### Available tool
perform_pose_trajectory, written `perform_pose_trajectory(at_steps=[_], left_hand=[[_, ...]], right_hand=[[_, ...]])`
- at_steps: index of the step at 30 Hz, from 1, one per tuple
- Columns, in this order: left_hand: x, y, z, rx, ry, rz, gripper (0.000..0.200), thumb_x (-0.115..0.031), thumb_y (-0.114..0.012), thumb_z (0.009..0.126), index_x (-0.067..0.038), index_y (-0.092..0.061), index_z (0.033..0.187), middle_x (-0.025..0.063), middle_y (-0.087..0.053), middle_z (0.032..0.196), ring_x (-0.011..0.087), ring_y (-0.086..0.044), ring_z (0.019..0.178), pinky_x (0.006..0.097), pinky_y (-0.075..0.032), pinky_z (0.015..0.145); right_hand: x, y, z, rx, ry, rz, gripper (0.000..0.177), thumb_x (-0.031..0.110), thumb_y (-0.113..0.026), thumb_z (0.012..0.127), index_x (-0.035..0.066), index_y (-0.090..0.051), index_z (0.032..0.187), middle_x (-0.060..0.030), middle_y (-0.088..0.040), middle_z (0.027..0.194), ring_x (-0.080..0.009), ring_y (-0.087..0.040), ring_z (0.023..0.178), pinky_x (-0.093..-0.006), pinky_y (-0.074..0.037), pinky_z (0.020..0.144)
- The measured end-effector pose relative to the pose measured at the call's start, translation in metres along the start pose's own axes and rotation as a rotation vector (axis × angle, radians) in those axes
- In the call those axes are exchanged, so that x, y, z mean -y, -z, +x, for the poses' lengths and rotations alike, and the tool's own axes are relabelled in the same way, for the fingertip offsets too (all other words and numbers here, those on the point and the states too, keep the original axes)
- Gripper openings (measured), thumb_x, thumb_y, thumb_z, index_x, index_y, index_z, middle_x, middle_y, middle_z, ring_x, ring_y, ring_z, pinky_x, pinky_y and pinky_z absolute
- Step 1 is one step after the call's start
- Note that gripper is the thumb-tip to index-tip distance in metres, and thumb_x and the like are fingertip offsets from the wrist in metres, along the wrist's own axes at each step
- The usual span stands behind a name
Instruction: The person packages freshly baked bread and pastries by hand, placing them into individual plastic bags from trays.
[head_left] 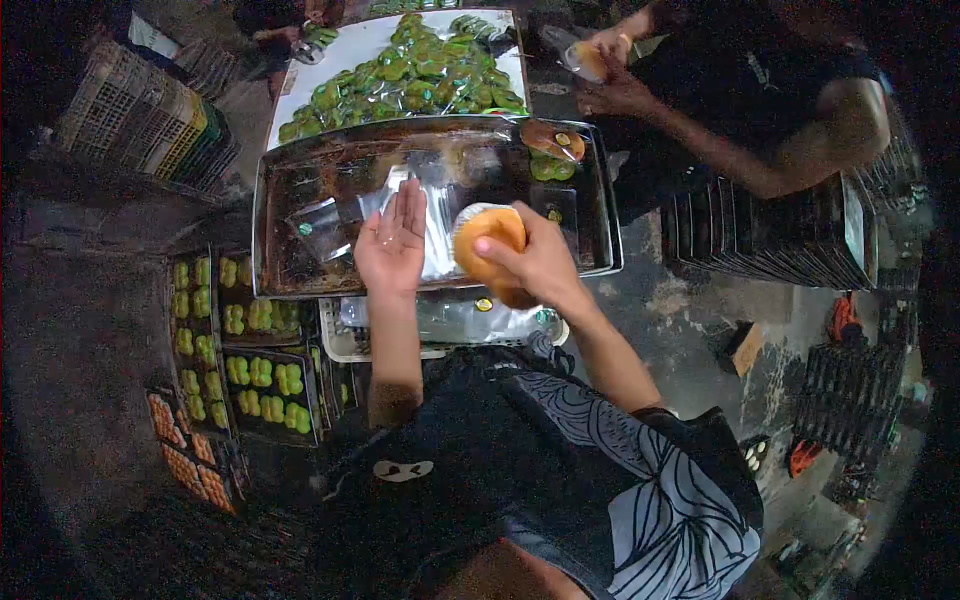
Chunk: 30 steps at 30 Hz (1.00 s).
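My right hand (542,262) grips a golden-brown bun (492,236), its thumb on top. A white pleated paper liner shows at the bun's upper left. Over the dark baking tray (290,165), my left hand (393,248) is palm up with the fingers stretched out, nothing held. Beneath the hands, shiny clear plastic bags (437,225) lie on the tray. One clear bag (320,228) with a small green round label is left of my left hand. At the tray's far right corner are a wrapped brown bun (553,140) and a green bun (552,168).
Behind the tray, a white table (300,85) bears a heap of wrapped green buns (415,75). A white basket (345,345) with plastic bags is close to my body. At right, a co-worker's hands (610,75) hold a bagged bun. Racked trays (265,375) of green buns stand left.
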<state>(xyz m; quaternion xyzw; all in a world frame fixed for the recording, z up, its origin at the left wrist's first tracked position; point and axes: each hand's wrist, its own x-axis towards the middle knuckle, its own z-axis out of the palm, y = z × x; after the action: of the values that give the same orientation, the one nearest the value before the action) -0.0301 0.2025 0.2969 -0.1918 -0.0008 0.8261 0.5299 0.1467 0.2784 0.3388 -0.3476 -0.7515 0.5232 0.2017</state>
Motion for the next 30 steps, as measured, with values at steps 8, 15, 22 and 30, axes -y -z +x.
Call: perform_pose_trajectory(at_steps=[8, 15, 22, 30], left_hand=[[0.055, -0.014, -0.030, 0.275, -0.379, 0.781, 0.049, -0.015, -0.040, 0.086, -0.009, -0.018, 0.130, 0.0162, -0.038, 0.122, 0.0269, -0.038, 0.114, 0.0381, -0.033, 0.095], [0.067, -0.009, -0.029, 0.431, -0.572, 1.032, 0.062, -0.006, -0.049, 0.081, -0.010, -0.012, 0.132, 0.0177, -0.037, 0.122, 0.0266, -0.039, 0.113, 0.0372, -0.033, 0.094], [0.073, 0.001, -0.027, 0.363, -0.494, 1.013, 0.055, -0.017, -0.042, 0.085, -0.011, -0.013, 0.131, 0.0230, -0.033, 0.124, 0.0362, -0.037, 0.113, 0.0437, -0.031, 0.094], [0.063, 0.031, -0.027, 0.194, -0.226, 0.836, 0.057, -0.023, -0.045, 0.081, -0.011, -0.018, 0.130, 0.0221, -0.041, 0.115, 0.0364, -0.046, 0.102, 0.0435, -0.038, 0.089]], right_hand=[[0.044, 0.008, 0.018, -0.133, 0.056, -0.475, 0.050, 0.052, -0.055, 0.064, 0.004, -0.058, 0.077, -0.0176, -0.059, 0.068, -0.0338, -0.058, 0.065, -0.0420, -0.046, 0.059], [0.041, 0.009, 0.016, -0.259, -0.037, -0.389, 0.050, 0.051, -0.057, 0.065, 0.003, -0.060, 0.078, -0.0193, -0.059, 0.066, -0.0336, -0.059, 0.064, -0.0410, -0.046, 0.062], [0.021, -0.005, 0.016, -0.052, -0.121, -0.005, 0.055, 0.052, -0.057, 0.067, 0.001, -0.060, 0.088, -0.0202, -0.060, 0.077, -0.0337, -0.059, 0.073, -0.0378, -0.045, 0.066], [-0.010, -0.025, 0.011, 0.092, -0.272, 0.116, 0.076, 0.040, -0.062, 0.070, -0.002, -0.025, 0.123, -0.0247, -0.053, 0.095, -0.0325, -0.054, 0.092, -0.0344, -0.040, 0.082]])
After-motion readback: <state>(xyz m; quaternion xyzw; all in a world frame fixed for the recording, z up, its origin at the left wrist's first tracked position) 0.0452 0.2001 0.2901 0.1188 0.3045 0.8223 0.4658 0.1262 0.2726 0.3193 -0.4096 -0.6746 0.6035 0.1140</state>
